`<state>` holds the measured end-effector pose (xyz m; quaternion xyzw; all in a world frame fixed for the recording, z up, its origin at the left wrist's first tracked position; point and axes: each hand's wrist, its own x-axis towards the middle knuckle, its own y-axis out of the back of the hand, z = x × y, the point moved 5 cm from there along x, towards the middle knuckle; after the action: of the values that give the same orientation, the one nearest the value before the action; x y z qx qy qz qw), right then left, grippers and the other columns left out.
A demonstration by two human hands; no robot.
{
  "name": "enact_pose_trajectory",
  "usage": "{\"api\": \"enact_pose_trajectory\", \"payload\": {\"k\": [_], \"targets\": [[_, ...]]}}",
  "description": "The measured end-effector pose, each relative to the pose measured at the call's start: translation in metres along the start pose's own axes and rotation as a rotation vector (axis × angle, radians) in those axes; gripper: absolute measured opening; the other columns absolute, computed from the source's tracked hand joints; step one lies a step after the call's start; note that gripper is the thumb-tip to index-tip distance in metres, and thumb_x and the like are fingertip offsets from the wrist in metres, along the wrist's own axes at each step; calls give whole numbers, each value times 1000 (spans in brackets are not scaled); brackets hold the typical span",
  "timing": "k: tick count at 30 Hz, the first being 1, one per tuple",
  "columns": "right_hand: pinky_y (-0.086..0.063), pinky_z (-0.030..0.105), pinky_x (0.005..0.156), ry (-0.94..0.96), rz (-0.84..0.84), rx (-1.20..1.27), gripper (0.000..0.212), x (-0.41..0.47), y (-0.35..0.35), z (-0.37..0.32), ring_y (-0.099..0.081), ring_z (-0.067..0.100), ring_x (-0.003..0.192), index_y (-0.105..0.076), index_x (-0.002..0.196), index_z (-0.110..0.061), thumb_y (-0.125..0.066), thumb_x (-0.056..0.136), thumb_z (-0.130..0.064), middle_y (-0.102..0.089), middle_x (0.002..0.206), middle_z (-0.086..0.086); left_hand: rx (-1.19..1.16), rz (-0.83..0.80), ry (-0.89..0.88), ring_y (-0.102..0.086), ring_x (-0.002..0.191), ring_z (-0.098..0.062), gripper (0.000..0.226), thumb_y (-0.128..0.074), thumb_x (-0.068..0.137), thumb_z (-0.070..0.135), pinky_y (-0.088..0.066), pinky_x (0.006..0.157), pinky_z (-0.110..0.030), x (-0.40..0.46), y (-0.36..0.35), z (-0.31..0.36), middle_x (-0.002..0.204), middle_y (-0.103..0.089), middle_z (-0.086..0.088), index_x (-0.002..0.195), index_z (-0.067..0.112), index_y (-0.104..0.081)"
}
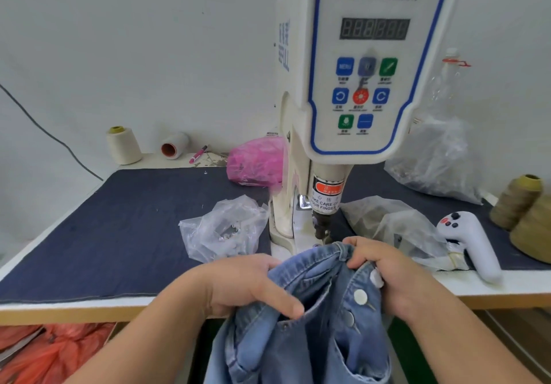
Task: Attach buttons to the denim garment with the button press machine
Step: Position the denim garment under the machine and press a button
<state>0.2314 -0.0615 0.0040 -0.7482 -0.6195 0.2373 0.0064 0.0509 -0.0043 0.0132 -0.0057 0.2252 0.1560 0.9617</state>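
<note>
A light blue denim garment (301, 333) hangs off the table's front edge, bunched between both hands. Three silver buttons (361, 296) run along its right placket. My left hand (247, 285) grips the fabric's left fold, thumb on top. My right hand (384, 267) pinches the upper edge of the denim just below the press head (323, 225) of the white servo button machine (360, 79). The garment's top edge lies close to the machine's die, which the fabric partly hides.
Dark denim cloth (119, 234) covers the table. Clear plastic bags (226, 228) sit left and right of the machine, a pink bag (256, 160) behind. Thread cones (123, 145) stand back left and far right (518, 201). A white controller (474, 243) lies at right.
</note>
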Motion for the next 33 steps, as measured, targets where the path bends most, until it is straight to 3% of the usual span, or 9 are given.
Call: {"api": "enact_pose_trajectory", "payload": {"k": [3,8,11,14,20,24,28,30,33], "targets": [[-44,31,59,-35,94,-73,23,15,5,3,-50,24,54,-50,63,-12,-48,67,11,-50,62,10,72,163,5,-68,90,-27,24,-70,70,9,-53,95,-48,5,0,-10,97,-72,-13,93,18,-72],[-44,28,57,-101,104,-118,40,26,6,2,-47,23,50,-44,60,-14,-56,24,-3,-45,56,7,-208,235,-80,-65,96,-31,37,-65,71,5,-50,91,-43,10,-1,-26,106,-69,-19,108,3,-69],[-51,33,58,-170,28,-100,41,31,3,2,-56,28,49,-55,58,-8,-64,18,-9,-57,58,12,-412,222,-73,-62,111,-38,50,-74,80,26,-49,103,-45,15,3,-27,123,-65,-25,121,0,-66],[-54,39,71,-211,-49,-90,62,35,2,4,-62,33,63,-65,73,-2,-72,12,-10,-65,74,20,-535,249,-25,-63,114,-38,49,-74,81,35,-47,105,-47,20,8,-28,124,-65,-25,119,5,-70],[-57,36,65,-157,-157,51,44,36,-2,-6,-66,33,63,-72,76,-1,-69,32,-5,-68,79,22,-625,329,-46,-74,83,-30,31,-73,81,30,-59,71,-36,27,22,-15,101,-74,-21,101,7,-79],[-50,38,75,-154,-33,75,50,48,3,-8,-60,33,70,-57,103,-6,-59,53,-4,-61,92,22,-584,418,-23,-72,94,-32,30,-71,83,33,-58,88,-44,33,32,-7,111,-72,-22,101,10,-79],[-51,38,72,-131,13,49,30,51,4,-9,-60,32,66,-61,87,-3,-59,57,-3,-62,82,20,-448,501,3,-71,99,-33,30,-68,90,36,-53,98,-50,38,40,-4,107,-74,-19,103,11,-78],[-50,32,62,-41,95,9,13,53,12,-14,-58,27,56,-58,66,-7,-60,58,4,-59,67,15,-255,612,-9,-73,94,-29,34,-72,87,41,-55,95,-47,39,47,-4,99,-76,-14,101,9,-76],[-46,25,53,110,214,-92,25,56,27,-18,-55,21,48,-59,57,-10,-61,68,12,-56,57,11,-46,723,-44,-66,70,-12,37,-74,84,44,-54,70,-26,42,51,-5,78,-74,-2,84,7,-67]]}}
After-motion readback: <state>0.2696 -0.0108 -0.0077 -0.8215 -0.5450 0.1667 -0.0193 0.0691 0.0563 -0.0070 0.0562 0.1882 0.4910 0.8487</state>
